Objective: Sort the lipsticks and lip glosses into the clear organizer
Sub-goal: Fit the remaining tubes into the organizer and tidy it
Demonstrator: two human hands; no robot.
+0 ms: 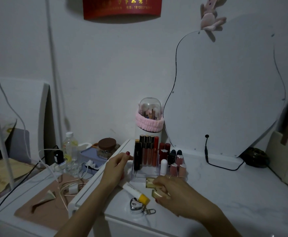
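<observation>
Right hand (177, 194) is curled over a small gold case (157, 194) on the desk (234, 194), fingers closed on it; a second gold piece (150, 185) sits just ahead of the fingertips, touching or nearly so, can't tell if it's the cap or a separate item. Left hand (116, 168) is fingers-bent against the left wall of the clear organizer (145, 176), thumb up w/ red nail, looks like it's bracing the box rather than gripping any tube; whether it truly clamps the wall I can't tell. Key relation: organizer lies straight ahead of the right hand, just beyond the gold pieces, so the gold case goes forward and up, short trip. Right hand is the nearer one for that. The gold case lies roughly flat, long axis approx. left-right, while the slots take things upright, so it likely needs tipping on end before it drops in. Inside the organizer: tall glosses (147, 151) standing at back-left, a black tube (137, 156) at the left front, red lipsticks (164, 148) mid, pink ones (177, 168) and a white tube (163, 165) front-right. Front-left part looks empty, prob. the free spot. Still loose on the desk, between the hands: a white tube w/ yellow cap (136, 192), long axis diagonal, cap toward the person, and a silver heart keyring (136, 205) below it.
</observation>
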